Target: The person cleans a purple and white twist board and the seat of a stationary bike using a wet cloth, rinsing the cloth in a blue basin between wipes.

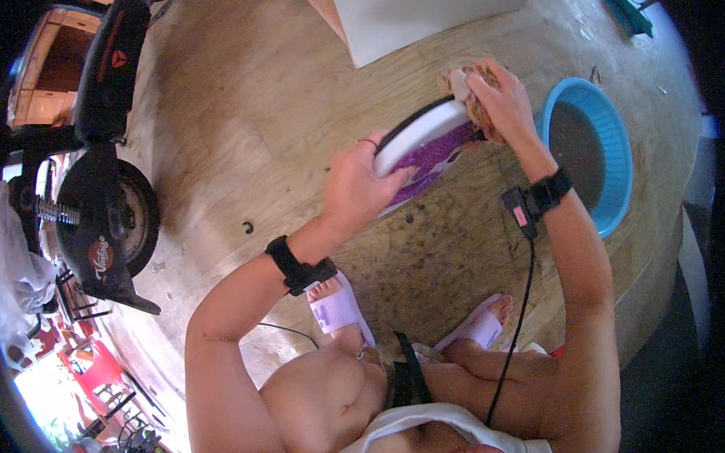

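Note:
A sneaker (424,139) with a purple knit upper, a white midsole and a black outsole is held tilted on its side above the floor. My left hand (358,181) grips one end, thumb on the upper. A bunched brownish cloth (478,115) is in my right hand (510,106), pressed against the shoe's other end. The cloth and fingers hide that end of the shoe. Just right of my right forearm stands a blue plastic basin (617,169) with dark, murky water (575,150) in it.
Wet, dark spots mark the floor (409,258) below the shoe. My feet wear lilac slides (342,306). A black scooter wheel (136,218) stands at left, near a clear plastic bag (13,268). A white panel (417,22) lies ahead. A cable (519,328) hangs from my right wrist.

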Available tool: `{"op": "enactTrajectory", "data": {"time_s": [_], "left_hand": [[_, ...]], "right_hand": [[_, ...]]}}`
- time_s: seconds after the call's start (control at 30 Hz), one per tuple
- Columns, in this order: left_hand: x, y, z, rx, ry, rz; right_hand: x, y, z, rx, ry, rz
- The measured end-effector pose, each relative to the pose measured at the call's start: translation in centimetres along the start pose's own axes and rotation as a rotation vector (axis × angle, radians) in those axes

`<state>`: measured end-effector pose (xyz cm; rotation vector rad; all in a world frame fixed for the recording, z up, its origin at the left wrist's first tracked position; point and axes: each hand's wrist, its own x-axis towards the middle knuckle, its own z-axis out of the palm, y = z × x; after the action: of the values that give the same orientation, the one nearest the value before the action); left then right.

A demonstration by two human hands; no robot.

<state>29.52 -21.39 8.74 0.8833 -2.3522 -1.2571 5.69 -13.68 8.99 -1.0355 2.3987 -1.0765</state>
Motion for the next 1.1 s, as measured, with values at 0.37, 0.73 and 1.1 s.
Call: {"op": "enactTrajectory", "data": {"time_s": [0.37, 0.73, 1.1], "left_hand": [[-1.4, -0.5, 0.5, 0.101, -0.100, -0.177], [-2.1, -2.6, -0.9, -0.167, -0.100, 0.002], [-0.2, -0.4, -0.7, -0.380, 0.070, -0.067]], "right_hand": [[-6.2, -7.0, 3.2, -0.021, 0.201, -0.737], [-5.2, 7.7, 3.3, 0.397, 0.154, 0.407], [-5.0, -6.9, 1.4, 0.186, 0.310, -0.580]]}}
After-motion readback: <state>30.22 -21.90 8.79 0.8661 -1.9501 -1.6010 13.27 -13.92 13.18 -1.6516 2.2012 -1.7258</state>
